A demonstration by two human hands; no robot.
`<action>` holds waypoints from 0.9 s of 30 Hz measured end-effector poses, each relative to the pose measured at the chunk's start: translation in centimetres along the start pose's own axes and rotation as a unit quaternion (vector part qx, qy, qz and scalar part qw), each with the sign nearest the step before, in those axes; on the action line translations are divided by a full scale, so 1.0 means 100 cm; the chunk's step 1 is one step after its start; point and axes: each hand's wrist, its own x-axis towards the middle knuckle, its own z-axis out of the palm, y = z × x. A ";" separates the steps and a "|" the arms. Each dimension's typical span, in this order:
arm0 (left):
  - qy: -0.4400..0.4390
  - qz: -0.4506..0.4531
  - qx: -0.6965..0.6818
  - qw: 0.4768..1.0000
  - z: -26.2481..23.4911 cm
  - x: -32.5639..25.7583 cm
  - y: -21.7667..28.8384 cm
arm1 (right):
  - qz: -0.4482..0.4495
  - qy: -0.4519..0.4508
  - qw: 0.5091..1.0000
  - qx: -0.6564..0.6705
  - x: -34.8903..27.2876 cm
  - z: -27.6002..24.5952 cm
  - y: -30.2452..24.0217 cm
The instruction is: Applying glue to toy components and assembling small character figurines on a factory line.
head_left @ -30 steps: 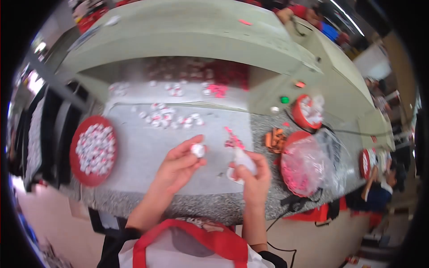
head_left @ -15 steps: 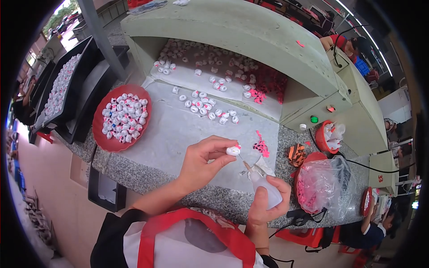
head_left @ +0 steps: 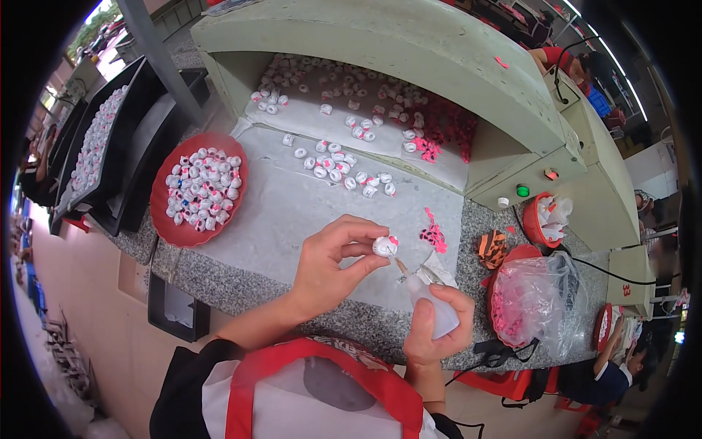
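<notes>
Between the thumb and fingertips of my left hand (head_left: 325,263) is a small white rounded piece with a pink patch (head_left: 385,246), which looks like a little toy head. My right hand (head_left: 442,329) is wrapped around a translucent squeeze bottle (head_left: 431,300), tilted so its thin needle tip meets or nearly meets the piece's lower side. Beyond the bottle, a small pile of pink cut-outs with dark marks (head_left: 433,235) lies on the white sheet (head_left: 267,219). A crumpled white cloth or paper (head_left: 437,269) sits just behind the bottle.
At the left stands a red bowl (head_left: 162,219) full of similar white pieces. More white pieces (head_left: 333,164) spread toward a pale green metal housing (head_left: 380,55) with lit buttons. To the right are a red cup (head_left: 537,227), an orange-black scrap (head_left: 492,249) and a plastic bag (head_left: 534,293).
The white piece has turned slightly in my left fingers, showing more of its pink patch. The bottle's tip stays close to it. The whole view has shifted a little.
</notes>
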 end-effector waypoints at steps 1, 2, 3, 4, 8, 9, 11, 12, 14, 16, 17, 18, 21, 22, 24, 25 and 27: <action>0.000 0.002 0.005 1.000 0.000 0.000 0.000 | -0.005 -0.004 1.000 -0.001 0.001 0.000 0.000; 0.000 0.003 0.010 1.000 0.000 0.000 0.000 | -0.004 -0.003 1.000 -0.001 0.001 0.000 0.000; -0.001 0.002 0.010 1.000 0.000 0.001 0.000 | -0.014 -0.009 1.000 -0.011 0.002 0.000 -0.001; -0.001 0.006 0.011 1.000 0.000 0.001 0.001 | -0.024 -0.015 0.999 -0.021 0.003 0.000 -0.001; -0.007 0.007 0.019 1.000 0.001 0.001 0.001 | -0.017 0.006 1.000 -0.006 0.001 -0.001 0.001; -0.007 0.006 0.019 1.000 0.001 0.001 0.000 | -0.009 0.000 1.000 -0.008 0.001 -0.001 0.000; 0.011 0.020 0.031 0.999 0.002 0.001 -0.001 | 0.000 -0.005 1.000 -0.011 0.001 -0.001 0.000; 0.011 0.019 0.032 0.999 0.002 0.001 -0.001 | -0.018 -0.007 1.000 -0.018 0.002 0.000 -0.001; 0.008 0.020 0.041 0.999 0.002 0.001 0.001 | -0.035 -0.008 0.999 -0.025 0.004 0.001 -0.003; 0.005 0.023 0.050 0.998 0.000 0.001 0.000 | -0.043 -0.022 0.998 -0.039 0.007 0.000 -0.006; 0.002 0.027 0.058 0.998 -0.002 0.001 -0.001 | -0.042 -0.022 0.998 -0.039 0.008 -0.001 -0.007; 0.001 0.027 0.058 0.998 -0.002 0.001 -0.001 | -0.045 -0.031 0.998 -0.043 0.009 -0.002 -0.008; -0.006 0.020 0.061 0.998 -0.004 0.001 -0.001 | -0.070 -0.045 0.995 -0.050 0.013 -0.005 -0.005; -0.006 0.009 0.041 0.999 -0.004 0.001 0.000 | -0.092 -0.051 0.993 -0.052 0.013 -0.006 -0.005; -0.007 -0.003 0.021 1.000 -0.004 0.000 -0.001 | -0.083 -0.046 0.994 -0.052 0.012 -0.007 -0.004; -0.008 -0.021 -0.014 1.000 -0.004 0.000 -0.002 | -0.076 -0.041 0.995 -0.051 0.012 -0.007 -0.004; -0.009 -0.040 -0.049 0.998 -0.005 0.000 -0.003 | -0.086 -0.042 0.994 -0.051 0.012 -0.006 -0.003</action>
